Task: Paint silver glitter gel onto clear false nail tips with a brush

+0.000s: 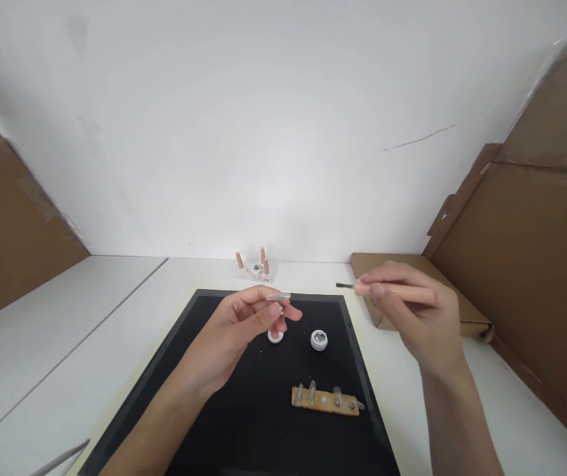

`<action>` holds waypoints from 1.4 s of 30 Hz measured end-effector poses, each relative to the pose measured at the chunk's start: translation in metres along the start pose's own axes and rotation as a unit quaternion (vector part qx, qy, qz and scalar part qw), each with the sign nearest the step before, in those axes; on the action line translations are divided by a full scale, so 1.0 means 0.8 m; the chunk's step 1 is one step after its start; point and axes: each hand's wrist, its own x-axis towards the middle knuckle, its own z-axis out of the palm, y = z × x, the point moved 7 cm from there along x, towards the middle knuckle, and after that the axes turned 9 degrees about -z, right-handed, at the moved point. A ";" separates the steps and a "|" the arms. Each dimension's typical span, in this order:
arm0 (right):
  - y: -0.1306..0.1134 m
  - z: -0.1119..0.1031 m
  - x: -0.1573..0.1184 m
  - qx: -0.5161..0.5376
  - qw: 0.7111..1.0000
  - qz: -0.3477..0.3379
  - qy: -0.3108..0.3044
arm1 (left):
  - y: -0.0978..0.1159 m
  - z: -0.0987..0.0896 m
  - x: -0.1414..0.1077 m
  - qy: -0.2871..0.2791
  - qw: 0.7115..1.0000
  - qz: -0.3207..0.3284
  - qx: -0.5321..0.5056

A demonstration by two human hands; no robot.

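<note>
Fingers and thumb of the left hand (238,325) pinch a small metallic stub (282,309) with a clear, glossy, tapered plastic nail tip (278,296) lying nearly level on top; the other fingers are loosely spread. Fingers and thumb of the right hand (425,324) close around a slim brush with a smooth peach handle (407,293), its short, dark bristles pointing left toward the nail tip, well apart from it.

Both hands are raised over a smooth, matte black rectangular mat with a grey border (258,423). On it stands a round white jar (319,348) with crinkled, silvery flakes in its mouth. Another round white piece (276,339) is partly hidden behind the left fingertips. Nearer the viewer lies a rough-edged, yellow-tan strip (331,402) carrying several translucent, curved nail tips (337,395).

Beyond the mat, peach tapered caps (239,260) rise from a clear, low holder (272,270) on the smooth white table (124,297). A flat brown cardboard box (402,262) lies behind the right hand.
</note>
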 end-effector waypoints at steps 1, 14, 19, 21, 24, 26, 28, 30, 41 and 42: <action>0.004 -0.001 0.001 0.000 1.000 0.014 0.002 | -0.004 0.004 0.000 0.006 1.000 -0.002 0.007; 0.096 0.010 -0.109 0.041 0.969 0.232 -0.080 | -0.150 -0.037 -0.077 0.247 0.963 -0.107 -0.011; 0.118 -0.011 -0.209 0.004 0.949 0.310 -0.057 | -0.211 -0.048 -0.093 0.291 0.950 -0.111 0.007; 0.118 -0.017 -0.235 -0.014 0.943 0.327 -0.054 | -0.225 -0.045 -0.093 0.283 0.953 -0.105 0.018; 0.117 -0.015 -0.256 -0.028 0.938 0.340 -0.062 | -0.242 -0.035 -0.091 0.263 0.960 -0.091 0.034; 0.117 -0.008 -0.263 -0.028 0.937 0.341 -0.071 | -0.251 -0.028 -0.091 0.274 0.957 -0.084 0.039; 0.119 0.000 -0.266 -0.028 0.937 0.338 -0.080 | -0.256 -0.024 -0.093 0.301 0.950 -0.076 0.036; 0.121 0.006 -0.268 -0.035 0.938 0.333 -0.088 | -0.258 -0.017 -0.094 0.313 0.948 -0.057 0.028; 0.121 0.018 -0.286 -0.108 0.943 0.285 -0.132 | -0.240 -0.019 -0.098 0.279 0.956 0.056 0.064; 0.120 0.020 -0.287 -0.114 0.944 0.279 -0.136 | -0.241 -0.020 -0.098 0.273 0.957 0.061 0.071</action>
